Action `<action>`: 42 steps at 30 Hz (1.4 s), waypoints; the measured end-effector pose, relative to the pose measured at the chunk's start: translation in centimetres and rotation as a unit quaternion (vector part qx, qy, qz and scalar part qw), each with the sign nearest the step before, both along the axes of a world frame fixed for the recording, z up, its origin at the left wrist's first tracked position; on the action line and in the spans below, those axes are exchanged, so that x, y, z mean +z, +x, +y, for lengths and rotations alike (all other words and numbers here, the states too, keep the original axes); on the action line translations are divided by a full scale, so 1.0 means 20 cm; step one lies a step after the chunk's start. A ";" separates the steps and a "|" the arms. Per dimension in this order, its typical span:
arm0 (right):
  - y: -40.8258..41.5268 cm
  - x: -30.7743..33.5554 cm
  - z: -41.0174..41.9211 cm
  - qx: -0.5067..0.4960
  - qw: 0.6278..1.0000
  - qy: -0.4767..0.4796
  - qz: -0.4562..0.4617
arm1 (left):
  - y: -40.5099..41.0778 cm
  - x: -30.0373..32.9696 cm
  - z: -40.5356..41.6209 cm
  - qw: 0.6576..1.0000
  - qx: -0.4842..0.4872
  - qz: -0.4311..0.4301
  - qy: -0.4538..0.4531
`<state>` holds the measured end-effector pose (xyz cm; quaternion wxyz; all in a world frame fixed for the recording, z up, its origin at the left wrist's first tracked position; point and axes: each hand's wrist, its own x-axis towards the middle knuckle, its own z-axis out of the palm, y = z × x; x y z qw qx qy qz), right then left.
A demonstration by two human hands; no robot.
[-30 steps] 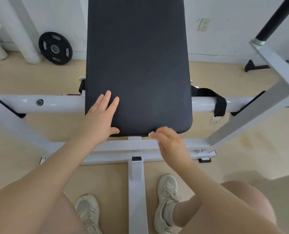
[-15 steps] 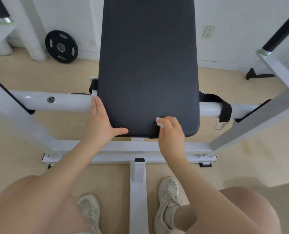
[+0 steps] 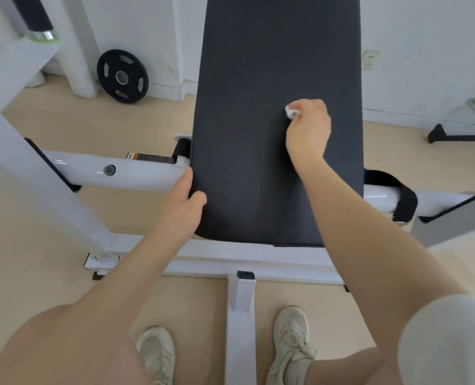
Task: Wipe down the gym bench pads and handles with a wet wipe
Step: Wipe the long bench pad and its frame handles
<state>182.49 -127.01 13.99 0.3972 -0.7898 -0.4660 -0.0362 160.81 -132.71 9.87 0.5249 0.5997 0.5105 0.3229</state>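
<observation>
Wiping was under way on the long black textured bench pad (image 3: pixel 275 112), which filled the centre of the frame. Right hand (image 3: pixel 308 129), at centre right, had its fingers clenched around the small bunched white wet wipe (image 3: pixel 291 111), pressing it onto the pad. Left hand (image 3: pixel 182 207) clasped the pad's lower left edge, thumb on top, probably to brace it. White steel frame tube (image 3: pixel 125 170) ran beneath.

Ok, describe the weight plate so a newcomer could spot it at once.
Start at the long black bench pad in the middle, then look past its left edge to the white wall behind. The weight plate leans there on the floor beside a white pipe: the only round black disc, with cut-out grips and a metal hub.
</observation>
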 end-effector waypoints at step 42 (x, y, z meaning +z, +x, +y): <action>-0.30 0.43 0.79 0.579 0.715 -0.208 -0.332 | 0.14 0.38 0.77 0.988 0.030 0.066 -0.136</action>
